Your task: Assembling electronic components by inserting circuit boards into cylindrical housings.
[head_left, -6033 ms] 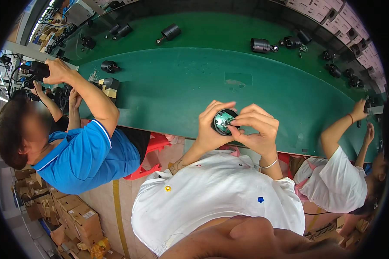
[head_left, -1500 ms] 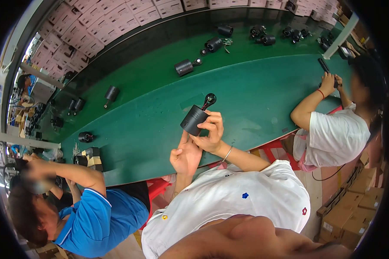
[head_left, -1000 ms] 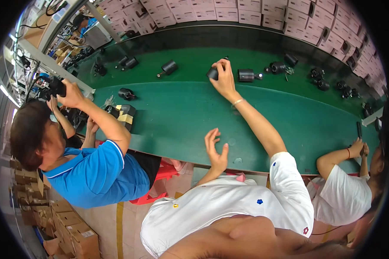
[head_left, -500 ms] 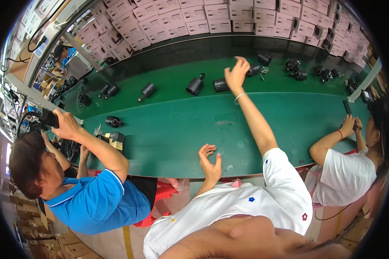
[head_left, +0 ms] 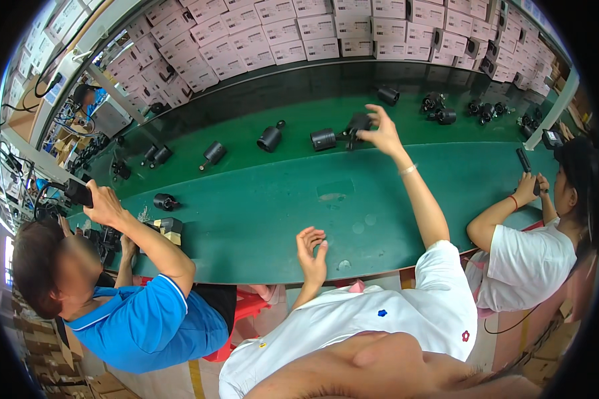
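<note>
On the far green strip of the bench, my right hand [head_left: 384,136] has its fingers and thumb around a black cylindrical housing [head_left: 359,124] with a smaller black fitting at its left side. Another black cylinder [head_left: 323,139] lies just left of it. My left hand [head_left: 311,256] is at the bench's near edge, fingers apart and slightly curled, holding nothing. Farther left on the far strip lie a black cylinder with a jointed fitting [head_left: 270,138] and a similar cylinder [head_left: 213,153]. One more cylinder [head_left: 389,96] lies beyond my right hand.
The green bench [head_left: 266,213] spans the view. Several black parts [head_left: 444,116] sit at the far right. Stacked white boxes [head_left: 286,33] line the back. A person in blue [head_left: 146,319] works at left, holding a black object; a person in white [head_left: 526,259] works at right.
My right hand has come down onto the black housing and closed around it; the housing has shifted toward the cylinder at its left. My left hand stays near the bench edge. The view has shifted slightly.
</note>
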A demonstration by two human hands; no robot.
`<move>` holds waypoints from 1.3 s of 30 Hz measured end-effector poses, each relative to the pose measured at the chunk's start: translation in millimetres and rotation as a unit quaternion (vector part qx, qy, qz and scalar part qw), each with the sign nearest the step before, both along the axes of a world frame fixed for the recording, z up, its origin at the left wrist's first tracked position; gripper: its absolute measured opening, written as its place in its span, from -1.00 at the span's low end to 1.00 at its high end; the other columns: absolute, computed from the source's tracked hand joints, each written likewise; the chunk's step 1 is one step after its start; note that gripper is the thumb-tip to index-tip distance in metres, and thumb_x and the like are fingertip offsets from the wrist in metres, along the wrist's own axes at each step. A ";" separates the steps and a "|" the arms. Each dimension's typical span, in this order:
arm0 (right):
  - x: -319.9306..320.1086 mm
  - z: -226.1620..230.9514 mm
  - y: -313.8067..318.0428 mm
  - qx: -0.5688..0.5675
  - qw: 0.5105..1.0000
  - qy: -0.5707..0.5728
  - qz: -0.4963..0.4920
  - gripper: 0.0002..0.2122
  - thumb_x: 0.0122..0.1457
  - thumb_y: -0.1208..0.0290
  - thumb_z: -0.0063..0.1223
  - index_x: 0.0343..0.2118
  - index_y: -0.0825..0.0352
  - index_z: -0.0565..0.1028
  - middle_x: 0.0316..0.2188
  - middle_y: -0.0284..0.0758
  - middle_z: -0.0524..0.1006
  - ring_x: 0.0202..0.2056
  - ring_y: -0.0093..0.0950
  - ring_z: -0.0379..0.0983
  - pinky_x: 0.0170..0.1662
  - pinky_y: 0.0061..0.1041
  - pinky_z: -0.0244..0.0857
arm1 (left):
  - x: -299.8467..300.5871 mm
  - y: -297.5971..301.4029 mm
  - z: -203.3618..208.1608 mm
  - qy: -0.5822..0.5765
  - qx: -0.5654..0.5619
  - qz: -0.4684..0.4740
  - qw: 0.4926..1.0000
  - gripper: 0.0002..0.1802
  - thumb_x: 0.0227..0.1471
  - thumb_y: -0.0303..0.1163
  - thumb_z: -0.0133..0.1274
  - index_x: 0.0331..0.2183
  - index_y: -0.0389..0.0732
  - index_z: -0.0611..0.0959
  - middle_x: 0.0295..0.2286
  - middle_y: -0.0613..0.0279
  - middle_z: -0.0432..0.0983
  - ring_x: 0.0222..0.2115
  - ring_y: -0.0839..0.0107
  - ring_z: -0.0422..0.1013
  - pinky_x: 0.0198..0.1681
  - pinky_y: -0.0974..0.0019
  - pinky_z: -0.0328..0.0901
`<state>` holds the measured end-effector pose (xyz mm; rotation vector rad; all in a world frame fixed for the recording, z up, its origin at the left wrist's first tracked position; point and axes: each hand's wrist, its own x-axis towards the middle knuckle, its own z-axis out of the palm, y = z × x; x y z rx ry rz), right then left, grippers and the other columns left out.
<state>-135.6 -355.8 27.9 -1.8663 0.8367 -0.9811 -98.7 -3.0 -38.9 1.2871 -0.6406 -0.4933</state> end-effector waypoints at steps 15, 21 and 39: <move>-100.9 42.7 187.4 0.088 0.932 -0.186 0.297 -0.47 -0.05 0.63 0.20 0.07 0.38 0.41 0.01 -0.22 0.50 0.01 -0.33 0.43 0.12 -0.37 0.30 | -0.2 5.1 87.3 0.045 -0.109 -0.226 0.967 -0.11 -0.29 -0.44 0.24 0.13 -0.29 0.25 -0.18 0.02 0.47 -0.22 0.28 0.42 -0.08 0.28 0.32; -81.8 15.0 191.1 0.269 0.898 -0.161 0.308 -0.75 0.13 0.70 0.01 -0.11 0.47 0.52 -0.20 -0.20 0.57 -0.15 -0.46 0.47 -0.01 -0.55 0.35 | -3.8 11.0 89.8 0.052 -0.132 -0.302 0.943 -0.08 -0.37 -0.35 0.29 0.10 -0.27 0.29 -0.26 0.04 0.51 -0.28 0.30 0.44 -0.15 0.31 0.34; -85.4 52.2 201.2 -0.111 0.972 0.031 0.205 -0.88 0.09 0.60 0.10 -0.56 0.42 0.44 -0.59 -0.36 0.40 -0.58 -0.61 0.18 -0.48 -0.60 0.09 | 25.9 25.5 81.7 -0.102 0.022 -0.291 0.951 -0.06 -0.31 -0.47 0.28 0.07 -0.23 0.08 -0.30 0.08 0.51 -0.33 0.29 0.45 -0.18 0.33 0.32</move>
